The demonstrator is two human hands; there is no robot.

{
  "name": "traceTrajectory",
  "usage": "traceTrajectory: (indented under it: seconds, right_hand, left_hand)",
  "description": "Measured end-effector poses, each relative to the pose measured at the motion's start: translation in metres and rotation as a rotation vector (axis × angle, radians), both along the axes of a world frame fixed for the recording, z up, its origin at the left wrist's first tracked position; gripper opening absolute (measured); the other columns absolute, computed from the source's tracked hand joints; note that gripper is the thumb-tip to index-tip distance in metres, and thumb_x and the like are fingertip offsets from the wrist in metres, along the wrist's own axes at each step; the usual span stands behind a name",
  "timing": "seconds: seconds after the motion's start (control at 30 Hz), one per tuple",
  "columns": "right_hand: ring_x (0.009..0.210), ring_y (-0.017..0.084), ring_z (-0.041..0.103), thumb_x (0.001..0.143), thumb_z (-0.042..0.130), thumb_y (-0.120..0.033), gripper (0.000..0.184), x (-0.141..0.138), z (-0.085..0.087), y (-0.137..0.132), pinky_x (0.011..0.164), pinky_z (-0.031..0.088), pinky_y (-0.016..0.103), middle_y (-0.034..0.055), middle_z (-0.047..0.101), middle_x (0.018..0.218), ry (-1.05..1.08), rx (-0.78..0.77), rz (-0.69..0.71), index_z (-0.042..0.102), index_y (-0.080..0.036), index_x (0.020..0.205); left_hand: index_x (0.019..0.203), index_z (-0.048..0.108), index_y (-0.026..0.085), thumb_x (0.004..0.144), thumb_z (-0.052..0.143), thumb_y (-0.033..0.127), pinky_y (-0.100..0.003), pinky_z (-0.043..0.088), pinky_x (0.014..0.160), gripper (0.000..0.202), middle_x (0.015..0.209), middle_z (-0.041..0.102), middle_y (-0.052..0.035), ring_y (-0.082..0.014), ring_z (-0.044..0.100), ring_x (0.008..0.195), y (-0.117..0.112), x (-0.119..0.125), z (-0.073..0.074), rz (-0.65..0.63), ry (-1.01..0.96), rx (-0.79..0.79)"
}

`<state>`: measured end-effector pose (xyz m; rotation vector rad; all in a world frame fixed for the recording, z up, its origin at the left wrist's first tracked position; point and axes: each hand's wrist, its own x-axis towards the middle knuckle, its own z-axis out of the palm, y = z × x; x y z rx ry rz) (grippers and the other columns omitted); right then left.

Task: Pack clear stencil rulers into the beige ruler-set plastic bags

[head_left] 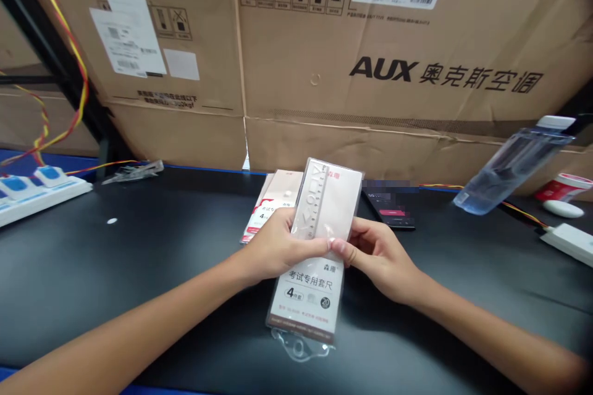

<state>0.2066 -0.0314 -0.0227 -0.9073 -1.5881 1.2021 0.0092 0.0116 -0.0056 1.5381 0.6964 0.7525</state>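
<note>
A ruler set in a clear plastic sleeve (306, 296) is held up over the black table, its hanging tab pointing towards me. Through the sleeve show a clear ruler with cut-out shapes and a white printed card. My left hand (278, 244) grips its left edge, the thumb lying across the front. My right hand (377, 250) holds the right edge, and its thumb tip meets the left thumb at the middle of the pack. Behind my left hand, more packs of the same look (273, 197) lie on the table, partly covered.
A large cardboard box (296, 62) stands along the back. At the right are a tilted water bottle (514, 163), a phone (391, 210), a white oval object (563, 208) and a power strip (572, 242). Another power strip (46, 194) with plugs sits at the left.
</note>
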Motion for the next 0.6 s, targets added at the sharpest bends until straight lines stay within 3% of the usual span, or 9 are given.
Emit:
traceTrajectory:
  seconds: [0.2,0.37,0.47,0.6]
  right_hand:
    - [0.068,0.014,0.062,0.090,0.070,-0.033,0.020,0.002,-0.001,0.002,0.059,0.051,0.024,0.0035,0.071,0.082,0.001,0.003,-0.004,0.074,-0.019,0.103]
    - [0.070,0.015,0.061,0.085,0.075,-0.036,0.024,0.002,0.000,0.007,0.061,0.050,0.025,0.0040,0.071,0.082,-0.013,-0.042,0.005,0.074,-0.017,0.099]
    - [0.067,0.013,0.058,0.088,0.071,-0.042,0.027,0.001,0.001,0.011,0.061,0.048,0.026,0.0040,0.071,0.082,-0.002,-0.033,-0.089,0.072,-0.016,0.095]
    - [0.072,0.015,0.061,0.091,0.065,-0.046,0.031,0.009,0.000,0.021,0.069,0.051,0.029,0.0047,0.071,0.089,0.023,0.005,-0.276,0.069,-0.018,0.103]
  left_hand:
    - [0.100,0.075,0.016,0.076,0.081,0.035,-0.028,0.060,0.072,0.031,0.098,0.078,-0.0067,-0.0239,0.074,0.089,-0.002,0.001,0.002,-0.008,0.022,0.020]
    - [0.102,0.074,0.014,0.075,0.081,0.035,-0.032,0.060,0.072,0.034,0.101,0.077,-0.0102,-0.0264,0.074,0.088,0.005,0.000,0.002,0.044,0.063,-0.030]
    - [0.113,0.068,0.015,0.077,0.079,0.030,-0.034,0.059,0.076,0.041,0.105,0.077,-0.0123,-0.0270,0.074,0.091,0.011,-0.004,0.005,0.009,0.017,-0.105]
    - [0.122,0.061,0.013,0.074,0.080,0.023,-0.036,0.060,0.076,0.052,0.106,0.076,-0.0157,-0.0282,0.074,0.092,0.020,-0.011,0.013,-0.023,0.033,-0.160]
